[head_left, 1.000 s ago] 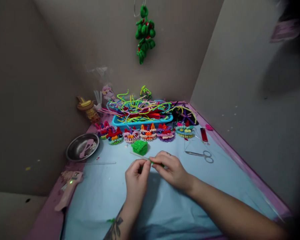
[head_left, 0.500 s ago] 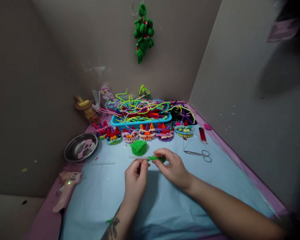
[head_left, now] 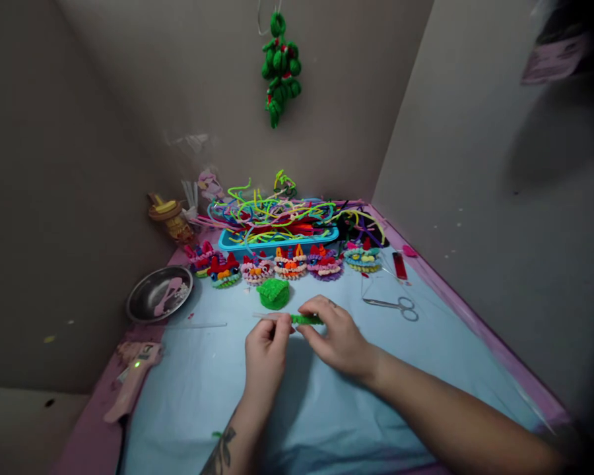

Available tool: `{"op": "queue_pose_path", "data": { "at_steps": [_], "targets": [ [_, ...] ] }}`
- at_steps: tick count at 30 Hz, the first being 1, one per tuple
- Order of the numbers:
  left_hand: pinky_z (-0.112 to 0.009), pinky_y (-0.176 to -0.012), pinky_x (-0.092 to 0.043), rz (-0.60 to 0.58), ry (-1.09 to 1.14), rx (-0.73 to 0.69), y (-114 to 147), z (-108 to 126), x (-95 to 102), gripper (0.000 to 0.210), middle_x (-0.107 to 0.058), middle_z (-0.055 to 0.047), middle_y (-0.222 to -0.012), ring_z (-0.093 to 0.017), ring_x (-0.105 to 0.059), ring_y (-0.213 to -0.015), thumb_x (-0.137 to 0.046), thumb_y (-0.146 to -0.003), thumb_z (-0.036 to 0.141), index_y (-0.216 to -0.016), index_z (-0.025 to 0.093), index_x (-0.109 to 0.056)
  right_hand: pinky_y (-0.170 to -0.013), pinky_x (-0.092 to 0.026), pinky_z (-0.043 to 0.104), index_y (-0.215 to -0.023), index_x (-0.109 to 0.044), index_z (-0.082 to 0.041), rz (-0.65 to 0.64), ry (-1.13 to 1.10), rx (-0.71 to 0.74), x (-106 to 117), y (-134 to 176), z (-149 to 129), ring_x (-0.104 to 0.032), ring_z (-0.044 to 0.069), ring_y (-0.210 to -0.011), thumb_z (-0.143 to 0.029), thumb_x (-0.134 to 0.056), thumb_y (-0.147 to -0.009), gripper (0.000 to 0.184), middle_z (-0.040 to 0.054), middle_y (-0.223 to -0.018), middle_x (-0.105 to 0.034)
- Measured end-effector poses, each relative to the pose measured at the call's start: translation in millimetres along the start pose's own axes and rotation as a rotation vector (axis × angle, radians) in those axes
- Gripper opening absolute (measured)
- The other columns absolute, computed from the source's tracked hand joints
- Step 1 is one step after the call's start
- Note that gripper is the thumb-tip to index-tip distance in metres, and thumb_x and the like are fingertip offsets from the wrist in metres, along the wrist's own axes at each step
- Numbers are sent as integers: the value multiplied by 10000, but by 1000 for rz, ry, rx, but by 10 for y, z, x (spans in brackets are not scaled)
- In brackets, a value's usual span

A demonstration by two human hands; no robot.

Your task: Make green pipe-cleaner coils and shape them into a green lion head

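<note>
A thin pale stick (head_left: 261, 316) lies level between my hands, with a green pipe cleaner (head_left: 305, 320) coiled around its right part. My left hand (head_left: 266, 353) pinches the stick between thumb and fingers, just left of the coil. Thumb and fingers of my right hand (head_left: 340, 342) close on the green coil from the right; its far end is hidden behind them. Just beyond the hands sits a rounded, hollow-looking green fuzzy piece (head_left: 273, 294). A small green scrap (head_left: 216, 434) lies near my left forearm.
Several colourful fuzzy animal heads (head_left: 291, 264) line up before a blue tray (head_left: 277, 245) of pipe cleaners. Scissors (head_left: 393, 305) and a red lighter-like item (head_left: 400, 266) lie right. Left are a metal bowl (head_left: 138, 293), a loose clear stick (head_left: 198, 325) and a pink glue gun (head_left: 131, 389).
My left fingertips have shifted and now press over the stick, close against the coil. My right hand has moved slightly left and tilted, still on the green coil.
</note>
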State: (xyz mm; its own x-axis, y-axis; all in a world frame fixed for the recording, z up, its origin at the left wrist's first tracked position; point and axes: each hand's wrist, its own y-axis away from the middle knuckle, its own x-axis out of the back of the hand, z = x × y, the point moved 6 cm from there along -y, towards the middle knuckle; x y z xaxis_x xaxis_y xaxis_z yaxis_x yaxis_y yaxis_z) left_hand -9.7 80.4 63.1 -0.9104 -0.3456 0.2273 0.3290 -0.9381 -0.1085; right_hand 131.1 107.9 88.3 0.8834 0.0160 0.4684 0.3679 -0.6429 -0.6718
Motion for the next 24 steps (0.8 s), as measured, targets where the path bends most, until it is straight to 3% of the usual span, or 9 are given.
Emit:
{"op": "queue_pose_path", "data": {
  "at_steps": [4,9,12,16,24],
  "targets": [
    [-250,-656,-460,-42,-17,-47,-4,-3,-9,306,-679,-44,-710,-164,-614,-695,-543,-851,388,-688,147,-636,-680,-506,269,-988,-580,-191,-98,-157,-152,-23,-40,94,-607,156,-766,-158,-584,-836,156,43,-850,-638],
    [-276,-702,-479,-97,-15,-62,-8,-12,-59,298,-695,-69,-780,-183,-632,-752,-513,-863,375,-777,140,-675,-732,-514,292,-1041,-638,-203,-128,-140,-67,-45,-46,78,-628,165,-812,-150,-530,-883,198,58,-873,-682],
    [-286,-714,-482,-118,-44,-56,-18,-19,-71,315,-665,-57,-697,-196,-633,-764,-498,-861,368,-744,143,-684,-735,-511,298,-1054,-639,-198,-130,-58,-3,-50,-36,59,-620,168,-811,-144,-503,-900,213,60,-872,-683],
    [-263,-614,-463,-135,-82,-6,-25,-58,-80,271,-583,-11,-554,-180,-602,-645,-513,-830,334,-753,147,-694,-724,-497,320,-1027,-633,-179,-110,118,51,-37,-35,46,-593,191,-814,-148,-485,-909,192,69,-846,-660],
    [-242,-526,-422,-117,-23,66,-24,-60,-99,276,-641,-32,-615,-147,-546,-549,-542,-796,363,-763,136,-696,-712,-487,320,-943,-628,-156,-44,264,93,-6,-43,-12,-583,193,-795,-143,-481,-911,150,73,-813,-643]
  ]
}}
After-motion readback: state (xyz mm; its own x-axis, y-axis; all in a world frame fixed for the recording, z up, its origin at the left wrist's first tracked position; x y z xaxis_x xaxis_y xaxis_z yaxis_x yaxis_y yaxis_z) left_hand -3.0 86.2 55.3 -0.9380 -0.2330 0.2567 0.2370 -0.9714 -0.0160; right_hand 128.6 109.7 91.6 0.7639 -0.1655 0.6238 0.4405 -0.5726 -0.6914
